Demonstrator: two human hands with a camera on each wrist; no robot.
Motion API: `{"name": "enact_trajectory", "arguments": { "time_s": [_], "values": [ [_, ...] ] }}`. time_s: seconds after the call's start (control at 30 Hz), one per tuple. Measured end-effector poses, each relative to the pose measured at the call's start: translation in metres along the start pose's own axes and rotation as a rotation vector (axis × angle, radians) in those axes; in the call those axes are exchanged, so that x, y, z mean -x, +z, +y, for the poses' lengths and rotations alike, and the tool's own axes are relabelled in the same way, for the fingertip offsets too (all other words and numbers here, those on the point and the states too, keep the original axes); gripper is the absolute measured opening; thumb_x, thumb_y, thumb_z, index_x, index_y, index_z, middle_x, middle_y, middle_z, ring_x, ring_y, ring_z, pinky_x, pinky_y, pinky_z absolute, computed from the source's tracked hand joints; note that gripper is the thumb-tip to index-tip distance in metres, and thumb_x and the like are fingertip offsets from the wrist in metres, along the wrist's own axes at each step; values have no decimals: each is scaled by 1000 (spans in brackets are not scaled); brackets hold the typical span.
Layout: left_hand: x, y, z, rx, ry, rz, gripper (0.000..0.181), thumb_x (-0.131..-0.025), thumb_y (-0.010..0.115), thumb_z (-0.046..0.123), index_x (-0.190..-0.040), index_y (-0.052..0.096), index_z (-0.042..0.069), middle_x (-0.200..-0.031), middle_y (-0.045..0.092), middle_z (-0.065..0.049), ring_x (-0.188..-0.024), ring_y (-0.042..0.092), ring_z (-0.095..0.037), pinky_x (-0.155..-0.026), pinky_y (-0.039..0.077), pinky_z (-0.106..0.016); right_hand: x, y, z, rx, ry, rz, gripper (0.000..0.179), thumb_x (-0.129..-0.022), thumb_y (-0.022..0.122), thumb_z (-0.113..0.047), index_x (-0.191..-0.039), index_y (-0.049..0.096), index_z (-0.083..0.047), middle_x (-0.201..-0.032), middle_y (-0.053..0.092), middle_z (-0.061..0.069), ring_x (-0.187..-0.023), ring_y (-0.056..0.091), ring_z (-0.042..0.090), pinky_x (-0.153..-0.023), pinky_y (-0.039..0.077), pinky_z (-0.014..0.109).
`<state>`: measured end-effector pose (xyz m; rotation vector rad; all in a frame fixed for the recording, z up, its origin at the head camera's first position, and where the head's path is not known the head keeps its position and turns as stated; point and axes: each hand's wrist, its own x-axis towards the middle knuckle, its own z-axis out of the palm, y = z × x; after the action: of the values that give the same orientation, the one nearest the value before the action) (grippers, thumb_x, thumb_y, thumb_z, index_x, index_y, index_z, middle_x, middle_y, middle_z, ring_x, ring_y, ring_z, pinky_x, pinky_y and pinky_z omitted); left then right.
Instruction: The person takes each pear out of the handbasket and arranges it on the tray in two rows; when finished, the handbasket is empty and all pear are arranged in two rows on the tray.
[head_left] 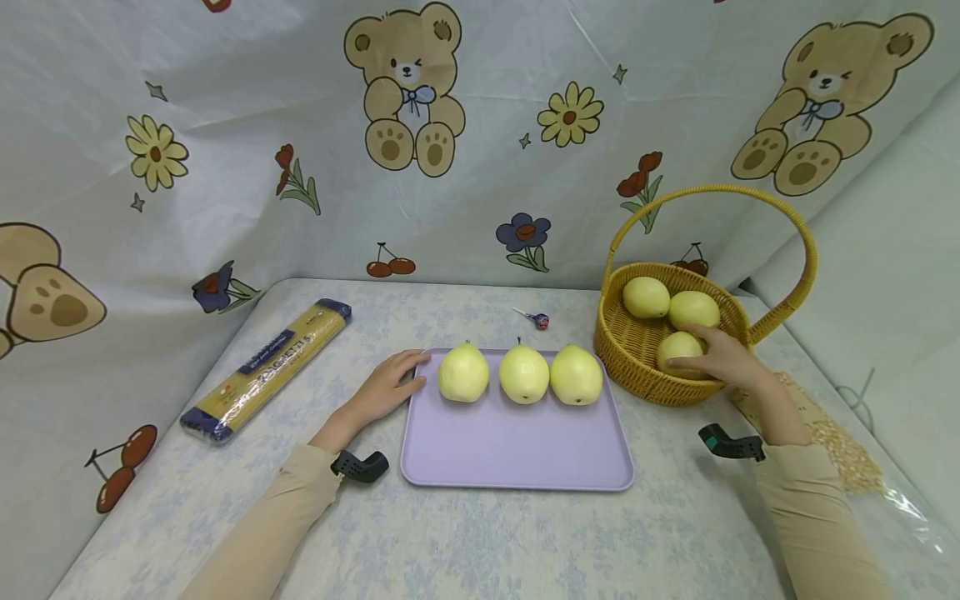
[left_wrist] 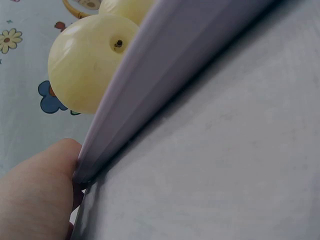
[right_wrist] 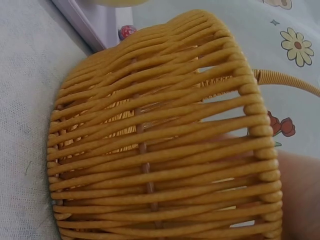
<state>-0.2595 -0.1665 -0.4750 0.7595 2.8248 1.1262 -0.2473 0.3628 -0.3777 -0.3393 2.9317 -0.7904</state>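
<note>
Pear (head_left: 679, 353) of pale yellow colour inside the round wicker basket (head_left: 633, 380), in its near part, grasped there by the right grip (head_left: 716, 357), bare hand of a person, with fingers and thumb curled round the fruit. Behind it, at the far side of the basket, two more pears (head_left: 647, 297), side by side. Over the basket, tall arched handle (head_left: 712, 188). In the right wrist view, mostly woven wall, with only a part of this grip beyond the rim; fingertips hidden there.

At the left edge of the lilac tray (head_left: 517, 450), near the far corner, left grip (head_left: 381, 387), touching the rim. Cannot tell surely from these views: pinching the rim or only resting against it. On the tray, in one row along the far side, three pale yellow pears (head_left: 523, 375); middle and right ones very close together, left one slightly apart.

Behind the tray, on the bench (head_left: 480, 542), lollipop (head_left: 540, 321) with white stick toward the left. Left of the tray, well apart, spaghetti packet (head_left: 270, 367), lying aslant. Near the basket, clear bag of pale grains (head_left: 843, 446), partly covered by the beige right sleeve (head_left: 817, 508). At the back, light cloth (head_left: 480, 100) with teddy-bear print.
</note>
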Motion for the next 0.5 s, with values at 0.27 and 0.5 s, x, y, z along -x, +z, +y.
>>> {"name": "enact_trajectory", "arguments": {
  "time_s": [0.27,0.5],
  "values": [
    [1,0,0,-4,-9,3,47,-98,52,29,-140,47,10,-146,44,-13,-139,36,-34,-116,27,-54,1,2,-3,-17,-37,-15,86,-82,75,-26,-145,29,9,-141,37,35,-124,41,47,-99,37,59],
    [1,0,1,-4,-14,3,46,-98,53,29,-140,48,11,-146,44,-12,-140,35,-33,-117,26,-53,-1,5,-2,-9,-7,-19,85,-83,73,-28,-144,28,11,-140,38,35,-122,42,48,-97,39,60]
  ]
}}
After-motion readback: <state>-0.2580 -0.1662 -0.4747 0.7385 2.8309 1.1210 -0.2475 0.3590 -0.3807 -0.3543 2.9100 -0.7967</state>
